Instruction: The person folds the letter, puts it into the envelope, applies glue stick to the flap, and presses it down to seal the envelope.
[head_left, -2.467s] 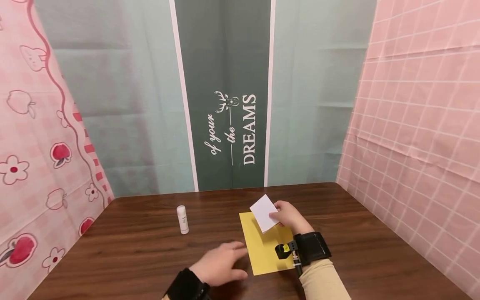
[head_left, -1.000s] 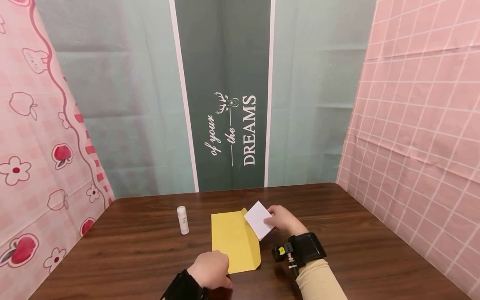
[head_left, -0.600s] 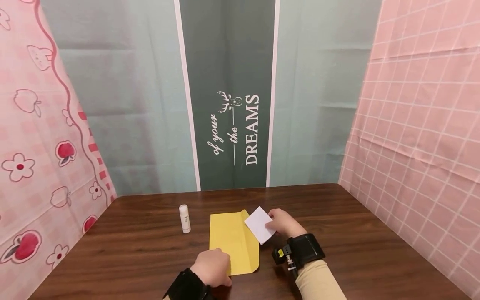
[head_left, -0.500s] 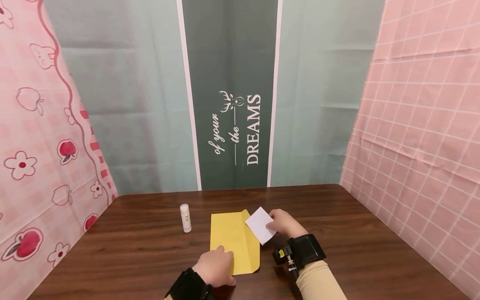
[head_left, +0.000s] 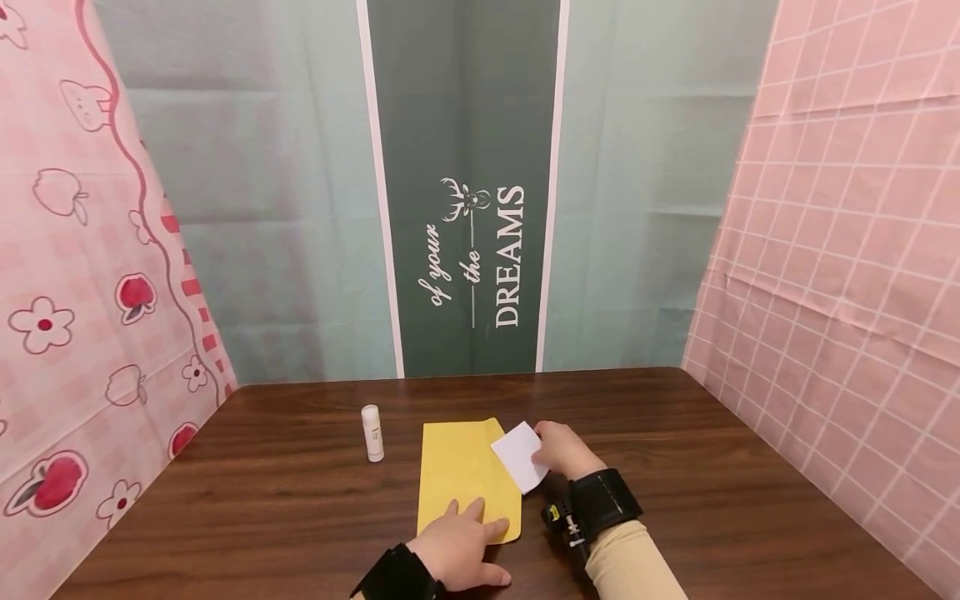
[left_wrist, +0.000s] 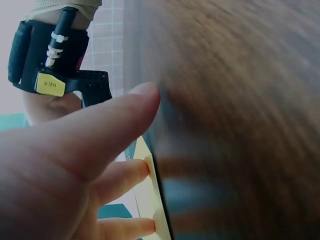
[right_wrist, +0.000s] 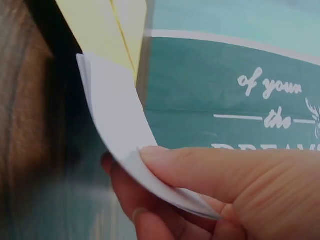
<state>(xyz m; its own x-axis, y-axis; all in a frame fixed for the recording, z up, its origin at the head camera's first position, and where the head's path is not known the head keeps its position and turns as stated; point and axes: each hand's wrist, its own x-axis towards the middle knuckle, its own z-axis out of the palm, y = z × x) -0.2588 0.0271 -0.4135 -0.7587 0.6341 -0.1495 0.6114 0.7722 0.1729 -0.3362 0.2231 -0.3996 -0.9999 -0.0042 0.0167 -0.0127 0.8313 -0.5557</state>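
Note:
A yellow envelope [head_left: 457, 467] lies on the table in front of me, its flap side to the right. My left hand [head_left: 459, 552] rests on its near part, fingers spread and thumb out to the side. In the left wrist view, the fingertips touch the yellow paper [left_wrist: 159, 200]. My right hand [head_left: 567, 450] pinches a folded white paper [head_left: 519, 457] by its right side, over the envelope's right edge. Close up in the right wrist view, the white sheet [right_wrist: 115, 100] bends between thumb and fingers, and its layers part slightly at the far corner.
A white glue stick [head_left: 372, 433] stands upright left of the envelope on the dark wooden table [head_left: 277, 500]. Curtains hang around the table: a green one with lettering [head_left: 472, 250] behind, pink ones [head_left: 840, 250] at the sides.
The envelope has shifted left from under my right arm. My left hand gripped its near edge, then let go and spread on top. The white paper has come slightly nearer to me.

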